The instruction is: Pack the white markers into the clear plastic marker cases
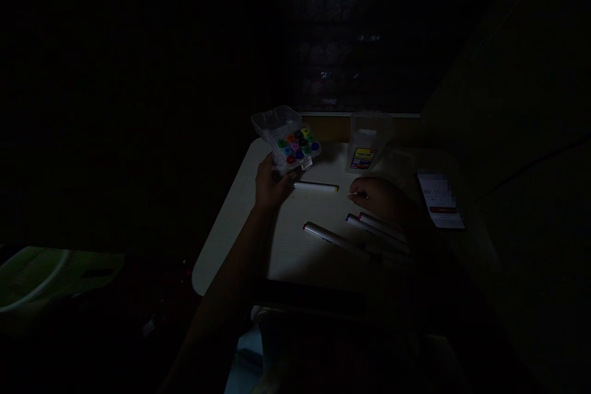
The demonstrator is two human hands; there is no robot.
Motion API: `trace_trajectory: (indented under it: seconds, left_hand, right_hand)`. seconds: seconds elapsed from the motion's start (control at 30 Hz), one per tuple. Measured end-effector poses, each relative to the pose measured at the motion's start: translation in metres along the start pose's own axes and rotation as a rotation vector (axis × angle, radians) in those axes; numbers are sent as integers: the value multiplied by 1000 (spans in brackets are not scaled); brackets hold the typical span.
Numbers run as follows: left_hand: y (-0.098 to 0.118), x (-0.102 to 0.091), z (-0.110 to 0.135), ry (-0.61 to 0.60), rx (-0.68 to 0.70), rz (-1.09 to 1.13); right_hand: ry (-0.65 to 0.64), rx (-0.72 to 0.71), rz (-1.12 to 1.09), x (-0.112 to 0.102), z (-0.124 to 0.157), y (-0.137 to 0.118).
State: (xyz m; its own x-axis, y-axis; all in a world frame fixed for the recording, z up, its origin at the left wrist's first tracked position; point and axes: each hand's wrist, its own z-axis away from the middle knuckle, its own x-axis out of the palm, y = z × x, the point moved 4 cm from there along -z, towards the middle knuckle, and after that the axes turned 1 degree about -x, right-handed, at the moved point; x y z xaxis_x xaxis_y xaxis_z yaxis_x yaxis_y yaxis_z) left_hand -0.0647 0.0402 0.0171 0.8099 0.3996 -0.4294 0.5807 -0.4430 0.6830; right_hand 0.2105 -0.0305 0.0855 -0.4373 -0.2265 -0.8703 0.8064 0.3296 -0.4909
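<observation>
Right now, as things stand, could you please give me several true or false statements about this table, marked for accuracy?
1. The left hand holds the clear case. True.
2. The case is closed. False: its lid stands open.
3. The phone lies right of the right hand. True.
4. The red-ended marker lies apart from the yellow-ended marker. True.
5. The yellow-ended marker stands upright. False: it lies flat on the table.

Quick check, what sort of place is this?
Probably a dim corner of a home, though much is too dark to tell: a pale table, loose markers and a lit phone.
</observation>
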Motion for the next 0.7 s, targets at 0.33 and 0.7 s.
trace_trajectory:
  seconds: [0.33, 0.7]
  left_hand:
    - [-6, 14, -7, -231, -119, 374]
    - [-16, 30, -21, -318, -87, 460]
  right_hand:
    - [26, 51, -7, -7, 1, 12]
    - [66, 261, 210, -39, 6, 37]
